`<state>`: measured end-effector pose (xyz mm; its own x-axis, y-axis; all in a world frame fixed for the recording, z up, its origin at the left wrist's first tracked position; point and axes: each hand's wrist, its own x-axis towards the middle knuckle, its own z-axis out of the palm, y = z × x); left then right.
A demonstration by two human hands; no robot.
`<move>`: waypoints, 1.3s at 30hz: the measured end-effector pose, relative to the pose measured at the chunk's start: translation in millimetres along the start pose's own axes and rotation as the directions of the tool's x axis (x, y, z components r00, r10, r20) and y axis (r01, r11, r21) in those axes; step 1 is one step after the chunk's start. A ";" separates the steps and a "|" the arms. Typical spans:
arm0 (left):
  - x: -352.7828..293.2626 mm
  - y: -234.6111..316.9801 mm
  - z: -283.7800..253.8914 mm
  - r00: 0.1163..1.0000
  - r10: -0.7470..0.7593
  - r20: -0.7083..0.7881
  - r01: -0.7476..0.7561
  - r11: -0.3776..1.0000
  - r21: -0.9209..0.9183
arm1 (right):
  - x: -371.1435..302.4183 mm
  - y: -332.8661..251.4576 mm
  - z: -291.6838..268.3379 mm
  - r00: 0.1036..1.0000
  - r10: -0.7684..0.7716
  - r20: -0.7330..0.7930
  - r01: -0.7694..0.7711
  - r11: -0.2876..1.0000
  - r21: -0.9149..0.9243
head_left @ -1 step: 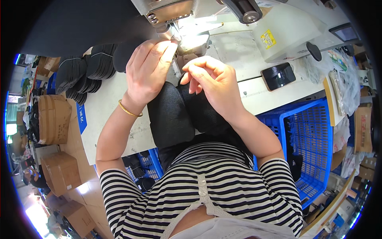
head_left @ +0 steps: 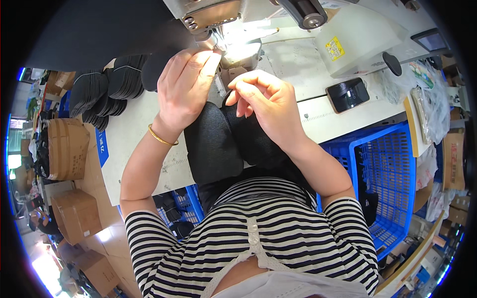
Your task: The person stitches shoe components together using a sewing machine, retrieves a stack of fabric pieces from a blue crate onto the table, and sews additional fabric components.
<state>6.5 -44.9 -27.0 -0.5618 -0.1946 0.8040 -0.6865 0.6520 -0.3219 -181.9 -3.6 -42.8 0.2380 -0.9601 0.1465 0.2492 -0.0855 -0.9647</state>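
My left hand [head_left: 185, 84], with a gold bangle on its wrist, is raised beside the lit needle area of a sewing machine [head_left: 211, 20]. Its fingertips are pinched together; what they hold is too small or hidden to name. To its right, my right hand [head_left: 266, 102] has its thumb and forefinger closed and the other fingers curled, just above a black fabric piece [head_left: 254, 136]. Whether anything sits in that pinch I cannot make out. Another rounded black fabric piece [head_left: 213, 144] lies beside the first, over the near table edge against my lap.
Bundled stacks of black cut pieces [head_left: 89, 92] lie on the left of the white table [head_left: 136, 134]. A phone [head_left: 348, 95] rests at the right, near clear plastic bags [head_left: 430, 109]. Below stands a blue crate [head_left: 382, 174]; cardboard boxes [head_left: 74, 213] are on the left.
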 end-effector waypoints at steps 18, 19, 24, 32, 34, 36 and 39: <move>-13.6 -14.8 -7.4 0.998 0.065 0.018 -0.066 0.995 0.073 | -8.9 2.7 -5.5 0.995 0.074 0.069 -0.075 0.997 0.010; -15.5 -21.7 -8.6 0.994 0.105 -0.025 -0.100 0.985 0.142 | -9.0 3.1 -6.3 0.993 0.085 0.079 -0.088 0.996 0.033; -12.1 -39.5 -35.9 0.981 0.093 0.168 -0.090 0.996 -0.028 | -8.8 8.0 2.1 0.993 0.051 0.106 -0.054 0.998 0.025; 19.4 28.9 -48.6 0.949 -0.165 0.268 0.181 0.983 -0.036 | -15.3 13.5 20.8 0.995 0.011 0.098 0.000 0.994 -0.113; 22.3 32.2 -49.2 0.944 -0.182 0.276 0.202 0.978 -0.045 | -17.1 12.7 19.7 0.995 -0.070 0.067 0.077 0.991 -0.111; 21.4 39.1 -50.6 0.950 -0.147 0.276 0.159 0.987 -0.024 | -18.3 11.0 16.8 0.996 -0.066 0.063 0.072 0.992 -0.103; 19.3 51.3 -51.2 0.966 -0.085 0.244 0.082 0.996 0.023 | -20.4 7.6 11.8 0.997 -0.061 0.051 0.066 0.994 -0.090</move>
<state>-15.9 22.4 -2.4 -0.5968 -0.4224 0.6823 -0.7409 0.6166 -0.2663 -173.8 18.5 -50.4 0.2700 -0.9382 0.2164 0.1791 -0.1719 -0.9687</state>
